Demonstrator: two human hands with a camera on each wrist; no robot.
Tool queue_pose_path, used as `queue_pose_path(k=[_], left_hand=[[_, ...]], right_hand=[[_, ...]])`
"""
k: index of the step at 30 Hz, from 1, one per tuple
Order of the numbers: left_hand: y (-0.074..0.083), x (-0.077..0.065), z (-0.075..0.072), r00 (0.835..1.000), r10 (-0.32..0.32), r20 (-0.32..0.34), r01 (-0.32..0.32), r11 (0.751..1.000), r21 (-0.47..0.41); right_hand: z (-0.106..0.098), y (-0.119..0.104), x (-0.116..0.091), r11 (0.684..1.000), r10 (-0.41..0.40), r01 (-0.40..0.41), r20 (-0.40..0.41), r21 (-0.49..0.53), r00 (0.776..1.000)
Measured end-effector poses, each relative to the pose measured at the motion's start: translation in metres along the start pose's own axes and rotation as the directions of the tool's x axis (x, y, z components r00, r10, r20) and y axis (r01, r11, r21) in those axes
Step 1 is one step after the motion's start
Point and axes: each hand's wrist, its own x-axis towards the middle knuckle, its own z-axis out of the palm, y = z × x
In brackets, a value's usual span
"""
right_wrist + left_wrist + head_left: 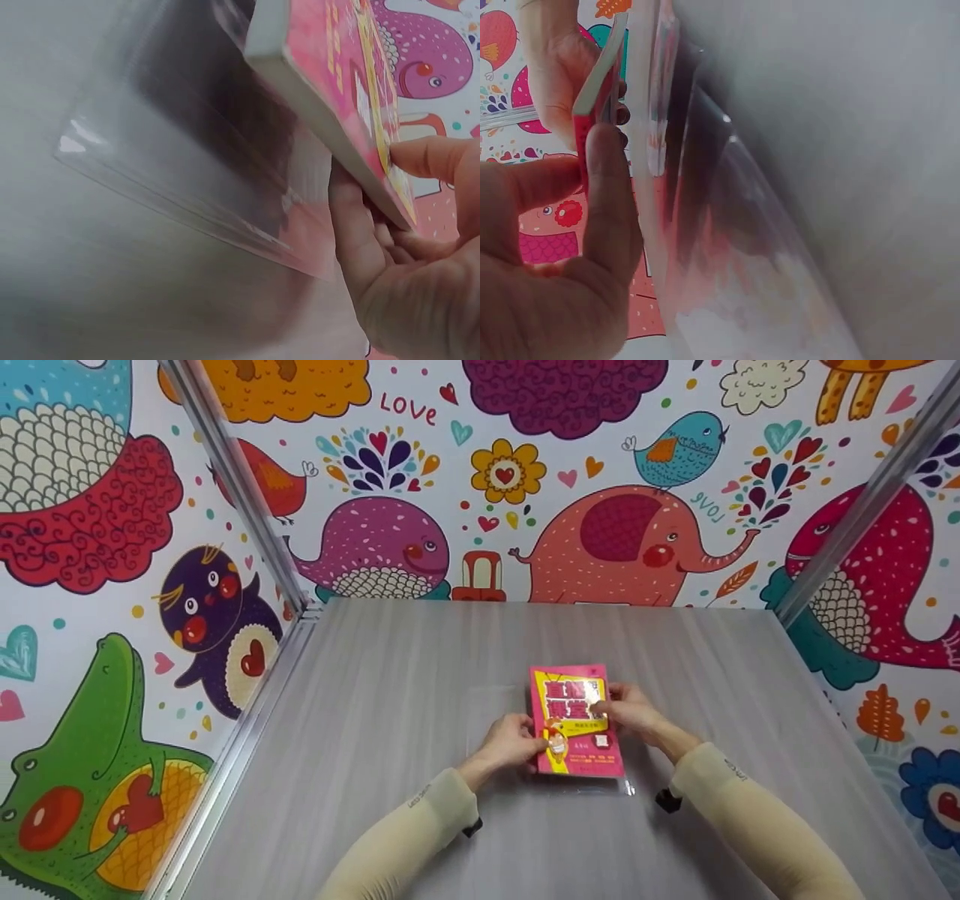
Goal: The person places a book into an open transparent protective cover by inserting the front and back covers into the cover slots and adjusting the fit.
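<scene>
A pink and yellow paperback book (pixel 581 754) is held face up above the table, its cover toward the head camera. My left hand (pixel 511 744) pinches its left edge, thumb on the cover and fingers underneath. On the opposite edge, my right hand (pixel 634 711) grips the book the same way, higher up; the right wrist view shows its fingers (pixel 352 225) under the page block. Beneath the book a clear plastic sleeve (pixel 172 202) lies flat on the table, partly hidden by the book in the head view.
The grey wood-grain table (pixel 375 697) is enclosed by walls printed with cartoon animals (pixel 607 547). Metal frame posts (pixel 232 480) stand at the back corners, and a metal rail (pixel 240 750) runs along the left side.
</scene>
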Motion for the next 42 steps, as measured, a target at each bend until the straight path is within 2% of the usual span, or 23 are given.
queue_pose_path(k=[4, 9, 16, 18, 24, 28, 31, 36, 40, 42], left_hand=[[-0.003, -0.001, 0.003, 1.0, -0.013, -0.014, 0.013, 0.999, 0.036], [-0.006, 0.001, 0.006, 1.0, -0.023, -0.018, 0.024, 0.994, 0.11], [-0.006, 0.003, 0.007, 1.0, 0.013, -0.019, -0.01, 0.988, 0.153], [-0.01, 0.007, 0.008, 0.999, 0.036, -0.024, -0.03, 0.98, 0.196], [-0.036, 0.034, 0.017, 0.996, 0.087, -0.026, -0.075, 0.95, 0.303], [-0.026, 0.024, 0.014, 0.997, 0.071, -0.015, -0.065, 0.961, 0.269], [-0.018, 0.015, 0.013, 0.997, 0.074, -0.007, -0.07, 0.964, 0.256], [-0.028, 0.025, 0.018, 0.993, 0.119, -0.006, -0.111, 0.941, 0.318], [-0.033, 0.032, 0.021, 0.991, 0.129, -0.025, -0.111, 0.927, 0.357], [-0.029, 0.03, 0.023, 0.989, 0.143, -0.044, -0.117, 0.925, 0.363]], right_hand=[[0.004, 0.002, -0.001, 0.995, -0.041, 0.038, -0.033, -0.092, 0.999], [0.006, 0.003, -0.002, 0.985, -0.043, 0.032, -0.062, -0.171, 0.997], [0.006, 0.003, -0.004, 0.956, -0.05, 0.02, -0.093, -0.292, 0.994], [0.005, 0.003, -0.004, 0.948, -0.056, 0.021, -0.102, -0.317, 0.993], [0.004, 0.007, -0.005, 0.918, -0.065, 0.011, -0.124, -0.396, 0.99], [0.004, 0.009, -0.005, 0.9, -0.049, -0.013, -0.13, -0.436, 0.99], [0.005, 0.011, -0.005, 0.872, -0.062, -0.016, -0.144, -0.489, 0.988], [0.008, 0.012, -0.008, 0.831, -0.084, -0.024, -0.168, -0.556, 0.982], [0.011, 0.012, -0.011, 0.827, -0.083, -0.035, -0.183, -0.561, 0.98], [0.012, 0.011, -0.012, 0.824, -0.097, -0.029, -0.191, -0.566, 0.977]])
